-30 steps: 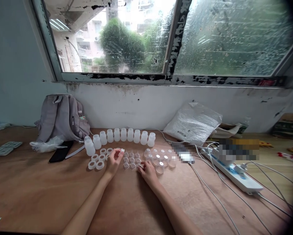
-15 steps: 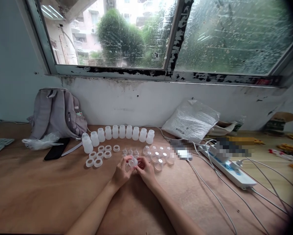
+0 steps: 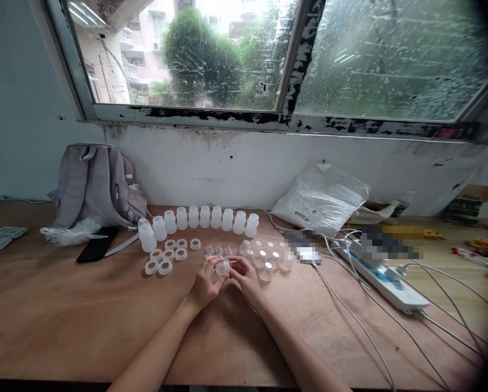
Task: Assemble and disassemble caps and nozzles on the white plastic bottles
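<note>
Thumb and fingers of my left hand [image 3: 204, 284] were clamped on a translucent ring [image 3: 222, 267], holding it just above the table [image 3: 105, 318] in front of me. My right hand [image 3: 247, 279] met it from the other side, its bent fingertips closed on the ring's right edge; whether they pinched a second small piece as well, I couldn't tell. Both hands were close together, with the ring between them.

Just beyond my fingers stood a short row of clear nipples [image 3: 218, 250], three of them showing, tips up. To the left of my left hand lay eight white screw collars [image 3: 168, 255], flat on the wood, one of them a little apart from the others towards the nipples. Near my right hand, on its far right side, sat a cluster of clear dome caps [image 3: 265, 274], some close enough to overlap in my sight.

Behind all this, ten frosted bottles [image 3: 205, 216] curved in an arc, upright and open side by side, the leftmost nearest to me. Further left, a grey backpack [image 3: 94, 185] leaned by the wall, with a crumpled clear bag [image 3: 74, 233] and a flat black object [image 3: 97, 246] in front of it. On the right, a silvery plastic bag [image 3: 321, 197] slumped against the wall, and a white power strip [image 3: 390, 286] lay with cables [image 3: 352, 324] trailing towards me.
</note>
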`<act>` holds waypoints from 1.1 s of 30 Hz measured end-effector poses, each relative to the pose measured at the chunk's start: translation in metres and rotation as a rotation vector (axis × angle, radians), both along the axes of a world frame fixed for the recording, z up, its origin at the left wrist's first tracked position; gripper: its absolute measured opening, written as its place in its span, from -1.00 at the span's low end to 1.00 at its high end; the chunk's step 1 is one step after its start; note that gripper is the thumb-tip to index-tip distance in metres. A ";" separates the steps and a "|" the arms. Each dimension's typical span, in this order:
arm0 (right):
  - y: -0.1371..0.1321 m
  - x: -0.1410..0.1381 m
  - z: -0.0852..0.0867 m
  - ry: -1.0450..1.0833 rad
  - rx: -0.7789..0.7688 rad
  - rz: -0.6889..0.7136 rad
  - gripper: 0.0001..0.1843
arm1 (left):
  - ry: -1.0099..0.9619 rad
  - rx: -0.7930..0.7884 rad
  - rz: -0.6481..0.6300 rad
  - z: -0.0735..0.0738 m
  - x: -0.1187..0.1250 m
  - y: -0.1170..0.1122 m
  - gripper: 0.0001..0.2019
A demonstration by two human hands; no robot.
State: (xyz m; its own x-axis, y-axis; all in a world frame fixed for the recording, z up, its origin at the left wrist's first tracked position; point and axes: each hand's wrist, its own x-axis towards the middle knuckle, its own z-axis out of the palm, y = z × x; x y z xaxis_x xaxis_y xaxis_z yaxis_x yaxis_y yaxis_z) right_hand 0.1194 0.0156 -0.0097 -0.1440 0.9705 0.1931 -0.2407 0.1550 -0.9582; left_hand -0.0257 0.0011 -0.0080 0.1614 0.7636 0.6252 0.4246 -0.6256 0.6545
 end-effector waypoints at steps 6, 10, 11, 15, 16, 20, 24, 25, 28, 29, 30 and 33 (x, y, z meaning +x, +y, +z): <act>-0.005 0.000 0.014 0.057 -0.036 0.047 -0.74 | -0.027 -0.019 0.010 0.000 0.000 0.001 -0.69; -0.009 0.000 0.018 0.136 -0.102 0.118 -0.74 | -0.041 -0.049 0.000 0.004 -0.001 -0.001 -0.69; -0.010 0.001 0.019 0.160 -0.117 0.137 -0.73 | -0.056 -0.069 0.000 0.005 -0.002 0.000 -0.70; -0.010 0.001 0.021 0.191 -0.145 0.160 -0.73 | -0.190 -0.199 0.003 0.002 -0.001 0.002 -0.67; -0.009 0.001 0.020 0.169 -0.139 0.136 -0.74 | -0.237 -0.237 -0.011 0.001 0.000 0.003 -0.65; -0.004 0.000 0.010 -0.001 -0.140 0.043 -0.67 | -0.357 -0.376 -0.127 -0.001 0.003 0.002 -0.53; -0.002 -0.001 0.001 -0.110 -0.142 0.035 -0.70 | -0.308 -0.426 -0.168 0.001 0.004 0.000 -0.55; -0.002 -0.001 0.001 -0.114 -0.142 0.023 -0.71 | -0.298 -0.443 -0.151 0.001 0.004 -0.001 -0.56; -0.001 -0.001 0.001 -0.101 -0.125 -0.030 -0.68 | -0.313 -0.517 -0.103 0.001 0.005 -0.001 -0.57; -0.001 -0.001 0.001 -0.100 -0.111 -0.042 -0.67 | -0.320 -0.533 -0.102 0.002 0.005 -0.001 -0.58; 0.000 -0.001 0.000 -0.105 -0.094 -0.050 -0.67 | -0.319 -0.541 -0.113 0.002 0.006 -0.001 -0.59; 0.001 -0.001 -0.002 -0.145 -0.044 -0.074 -0.68 | -0.286 -0.522 -0.161 0.005 0.008 -0.003 -0.65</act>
